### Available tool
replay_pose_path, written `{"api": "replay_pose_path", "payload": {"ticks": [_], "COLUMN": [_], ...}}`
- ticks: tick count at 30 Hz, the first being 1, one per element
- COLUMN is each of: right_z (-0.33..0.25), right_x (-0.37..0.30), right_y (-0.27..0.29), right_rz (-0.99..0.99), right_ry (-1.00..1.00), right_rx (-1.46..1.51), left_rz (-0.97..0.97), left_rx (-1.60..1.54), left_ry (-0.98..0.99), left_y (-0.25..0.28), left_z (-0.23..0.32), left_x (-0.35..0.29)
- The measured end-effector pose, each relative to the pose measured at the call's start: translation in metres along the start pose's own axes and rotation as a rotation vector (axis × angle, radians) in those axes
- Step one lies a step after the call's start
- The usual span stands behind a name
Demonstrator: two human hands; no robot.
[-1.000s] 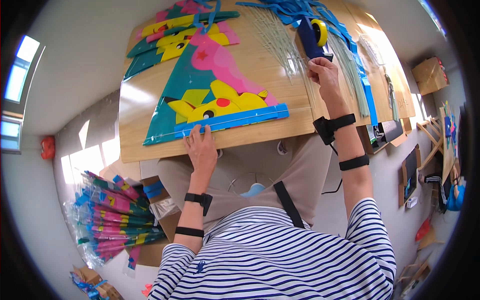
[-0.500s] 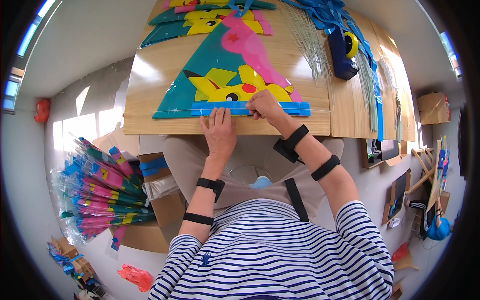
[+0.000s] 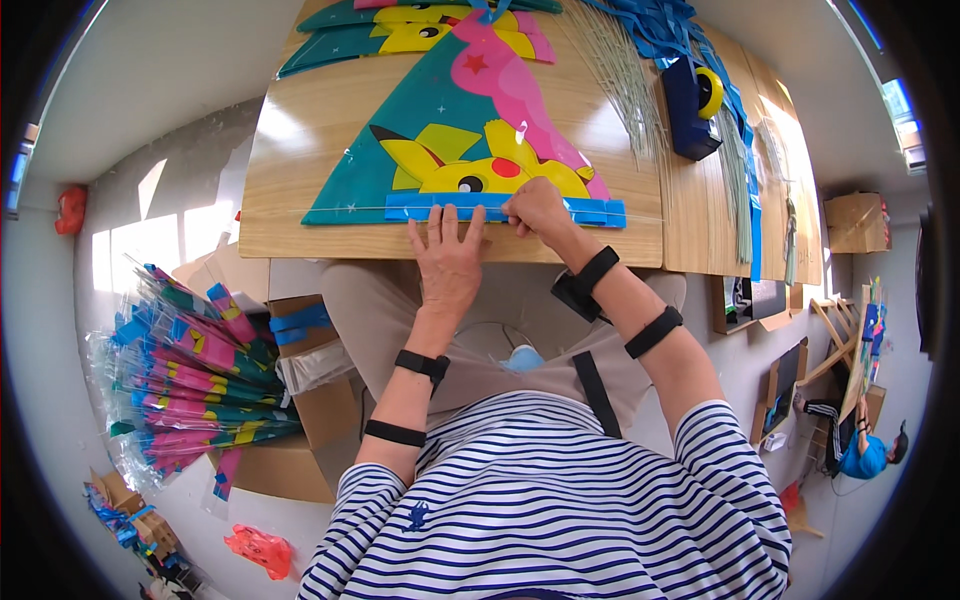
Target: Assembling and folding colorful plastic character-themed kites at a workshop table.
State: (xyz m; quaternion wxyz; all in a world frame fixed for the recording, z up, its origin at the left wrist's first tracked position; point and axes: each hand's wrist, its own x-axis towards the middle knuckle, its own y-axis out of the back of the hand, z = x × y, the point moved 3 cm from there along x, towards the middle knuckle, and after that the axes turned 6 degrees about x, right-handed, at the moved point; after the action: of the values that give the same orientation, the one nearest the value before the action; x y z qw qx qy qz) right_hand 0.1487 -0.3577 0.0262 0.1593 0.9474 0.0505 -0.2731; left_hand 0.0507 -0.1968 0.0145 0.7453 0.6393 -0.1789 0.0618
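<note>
Teal and pink plastic makes up a triangular sheet (image 3: 452,135), which lies flat on the wooden table (image 3: 300,160) directly before the person, base toward the near edge and apex pointing away. A yellow cartoon figure is printed across its lower half. Along the base runs a bright blue strip (image 3: 597,212), crossed lengthwise by a thin pale rod (image 3: 645,217) whose ends project past the strip on both sides.

Left hand (image 3: 447,262): palm down, fingers extended and slightly spread, fingertips resting on the strip left of its middle; it presses from above and grasps nothing visible. Right hand (image 3: 540,212): closed, with the fingers curled in and the thumb side at the strip, just beside the left fingertips; whether anything is pinched between finger and thumb cannot be told. Black straps encircle both forearms.

Upper left: a stack of similar sheets (image 3: 335,50). Upper right: a dark blue tape dispenser (image 3: 690,130) carrying a yellow roll (image 3: 710,95), with thin pale rods (image 3: 625,95) and blue ribbons (image 3: 650,30) near it. Lower left, below table level: wrapped bundles (image 3: 200,390) lie over a cardboard box (image 3: 275,470). Far right: another person in blue (image 3: 865,457).
</note>
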Motion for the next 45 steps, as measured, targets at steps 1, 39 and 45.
{"api": "replay_pose_path", "payload": {"ticks": [1,39,45], "right_z": [0.000,0.020,-0.002], "right_x": [0.000,-0.022,-0.034], "right_y": [0.000,0.055,0.013], "right_rz": [0.001,-0.096,0.058], "right_ry": [0.001,-0.246,0.512], "right_rx": [-0.010,0.742,-0.058], "left_rz": [-0.002,-0.090,-0.064], "left_rx": [0.001,0.041,0.023], "left_ry": [-0.004,-0.037,-0.041], "left_y": [0.000,0.007,0.003], "left_z": [0.000,0.003,0.001], "left_x": [0.000,0.003,0.003]}}
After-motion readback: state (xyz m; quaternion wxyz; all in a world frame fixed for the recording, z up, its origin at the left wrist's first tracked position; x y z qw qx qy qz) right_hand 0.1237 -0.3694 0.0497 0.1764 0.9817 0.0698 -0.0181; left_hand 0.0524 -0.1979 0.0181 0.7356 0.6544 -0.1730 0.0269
